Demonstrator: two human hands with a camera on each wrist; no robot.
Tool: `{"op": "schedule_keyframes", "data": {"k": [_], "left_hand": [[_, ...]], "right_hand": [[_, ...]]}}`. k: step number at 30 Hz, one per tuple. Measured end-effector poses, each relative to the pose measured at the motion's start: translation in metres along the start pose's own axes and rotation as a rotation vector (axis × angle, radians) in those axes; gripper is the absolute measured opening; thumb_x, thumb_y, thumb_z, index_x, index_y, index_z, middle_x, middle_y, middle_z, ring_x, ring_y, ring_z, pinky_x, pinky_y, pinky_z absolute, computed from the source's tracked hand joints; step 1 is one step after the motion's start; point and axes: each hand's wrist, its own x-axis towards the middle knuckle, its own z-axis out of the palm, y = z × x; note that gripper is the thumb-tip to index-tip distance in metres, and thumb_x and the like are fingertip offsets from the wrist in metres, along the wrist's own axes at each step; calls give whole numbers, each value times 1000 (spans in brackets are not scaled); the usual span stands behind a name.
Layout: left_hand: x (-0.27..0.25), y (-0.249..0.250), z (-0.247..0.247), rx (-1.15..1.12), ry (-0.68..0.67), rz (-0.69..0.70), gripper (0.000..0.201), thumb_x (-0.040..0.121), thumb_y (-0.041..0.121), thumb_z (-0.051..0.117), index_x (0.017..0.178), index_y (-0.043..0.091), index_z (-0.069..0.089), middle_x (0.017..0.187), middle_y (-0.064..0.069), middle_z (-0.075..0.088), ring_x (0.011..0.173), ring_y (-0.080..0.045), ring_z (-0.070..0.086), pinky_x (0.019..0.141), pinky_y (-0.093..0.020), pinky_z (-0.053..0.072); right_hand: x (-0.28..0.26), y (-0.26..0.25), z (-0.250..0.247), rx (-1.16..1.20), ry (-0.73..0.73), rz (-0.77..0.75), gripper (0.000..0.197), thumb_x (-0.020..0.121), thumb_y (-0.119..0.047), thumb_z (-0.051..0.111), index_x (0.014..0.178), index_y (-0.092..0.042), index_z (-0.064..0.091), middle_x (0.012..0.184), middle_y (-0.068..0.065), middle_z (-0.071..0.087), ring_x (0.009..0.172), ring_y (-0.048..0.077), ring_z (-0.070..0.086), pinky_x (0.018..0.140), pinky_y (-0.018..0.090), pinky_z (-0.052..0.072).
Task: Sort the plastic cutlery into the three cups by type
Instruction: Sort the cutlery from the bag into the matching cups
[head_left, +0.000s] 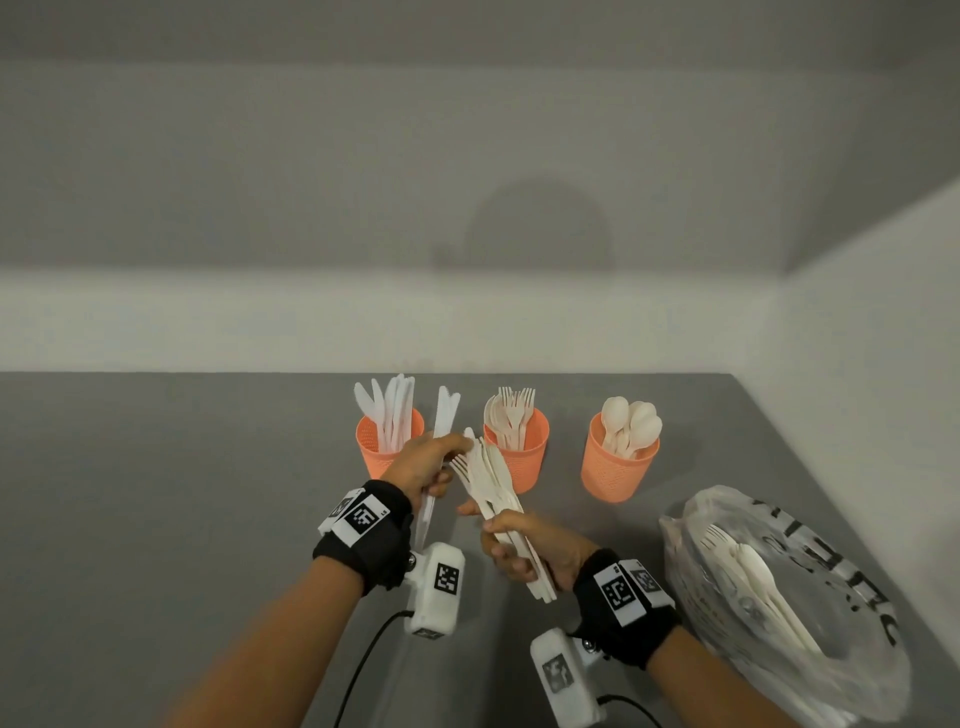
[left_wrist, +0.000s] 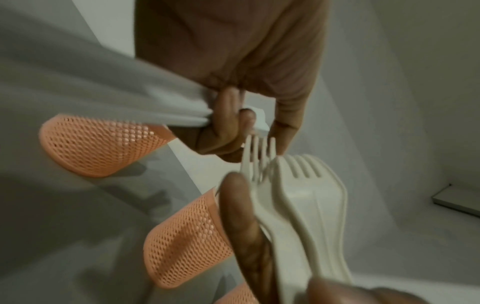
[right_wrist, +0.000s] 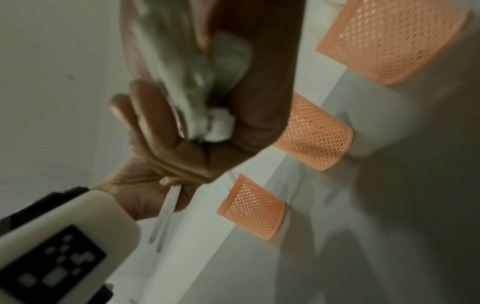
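We are seeing black letters printed on the crinkled translucent plastic bag (head_left: 810, 587) lying on the grey surface (head_left: 156, 493), but we are not managing to read them. The black-and-white square code markers (head_left: 363, 518) on the wrist bands are carrying no legible words.

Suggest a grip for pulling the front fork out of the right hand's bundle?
Pinch the fork at its neck just below the tines, coming from the tine end with the left hand. The tines fan free above the bundle, while the handles are clamped in the right hand.
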Motion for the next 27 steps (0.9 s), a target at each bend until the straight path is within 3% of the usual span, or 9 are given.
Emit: {"op": "schedule_keyframes", "data": {"k": [4,7,11,16,19,22,24,27], "left_hand": [[3,5,-2,-33,186,87,14,88,11,53,74,11,51,53,0,45,34,-5,32,32,-14,24],[5,6,-4,-150,274,123,24,92,12,46,69,12,44,40,6,43,31,-4,33,33,-14,24],[4,-7,-2,-43,202,89,21,89,22,57,71,12,51,51,2,40,40,-8,31,34,-16,26],[2,-10,0,-58,186,111,26,91,16,55,66,11,52,33,9,45,29,-2,36,34,-13,29],[8,0,-6,-144,299,137,25,96,13,45,71,8,48,46,0,49,25,-1,40,31,-11,32],[23,10,-23,-192,426,162,20,98,19,40,92,4,51,66,-6,57,37,-7,46,39,-18,39],[33,20,-37,-201,501,183,22,98,20,38,85,6,50,60,-3,57,48,-15,48,42,-21,40],[47,39,-56,-363,589,271,23,95,14,38,72,13,41,44,0,45,35,-12,44,38,-21,38]], "right_hand": [[4,0,-1,-16,98,-49,25,96,-20,43,115,-27,57,56,-5,47,35,1,31,33,12,23],[6,2,-1,-63,131,-64,24,96,-23,44,115,-23,58,56,-6,46,36,1,30,34,12,24],[12,2,0,-51,146,-68,22,97,-21,42,110,-22,60,51,-9,42,34,1,27,34,13,23],[13,-5,1,-90,114,-42,22,97,-20,41,110,-23,60,50,-9,37,34,1,26,33,12,23],[15,-10,1,-160,88,-22,20,98,-25,41,105,-23,60,51,-8,37,35,2,27,35,12,24],[17,-13,-1,-223,86,8,22,97,-32,43,100,-20,61,53,-8,36,35,2,28,36,12,26],[18,-14,-2,-252,94,24,27,96,-39,42,97,-20,61,55,-6,35,36,2,28,36,12,26],[18,-18,-3,-267,108,51,36,94,-49,37,95,-21,60,57,-5,34,36,2,29,37,13,27]]}}
